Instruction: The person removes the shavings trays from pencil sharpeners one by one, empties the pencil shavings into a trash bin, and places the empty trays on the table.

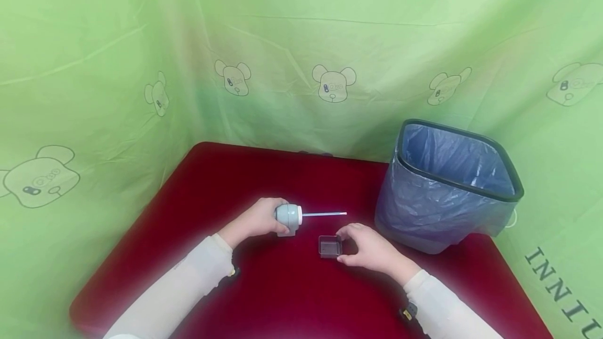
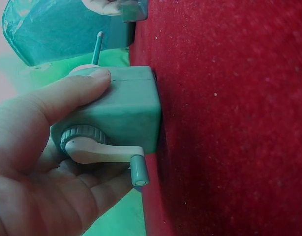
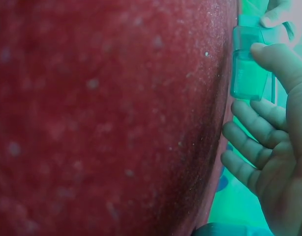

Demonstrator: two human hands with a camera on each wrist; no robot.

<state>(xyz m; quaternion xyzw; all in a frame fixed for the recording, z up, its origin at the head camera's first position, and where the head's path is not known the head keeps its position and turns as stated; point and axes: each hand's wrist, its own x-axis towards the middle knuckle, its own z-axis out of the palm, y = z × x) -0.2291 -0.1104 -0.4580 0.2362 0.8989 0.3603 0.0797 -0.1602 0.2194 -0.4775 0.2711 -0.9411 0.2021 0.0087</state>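
Note:
My left hand (image 1: 258,217) grips a pale green crank pencil sharpener (image 1: 289,215), which lies on its side just over or on the red table. A light blue pencil (image 1: 325,214) sticks out of the sharpener's white front, pointing right. The left wrist view shows the white crank handle (image 2: 109,151) at the back, with the thumb across the green body. To the right, my right hand (image 1: 369,249) pinches a small see-through dark shavings drawer (image 1: 331,246) between thumb and fingers at its right side. Its inside looks bare. Sharpener and drawer are apart.
A waste bin (image 1: 419,208) with a bluish plastic liner and black rim stands at the right on the red table (image 1: 278,297), beyond my right hand. Green curtains (image 1: 282,25) printed with bear heads surround the table's back and sides.

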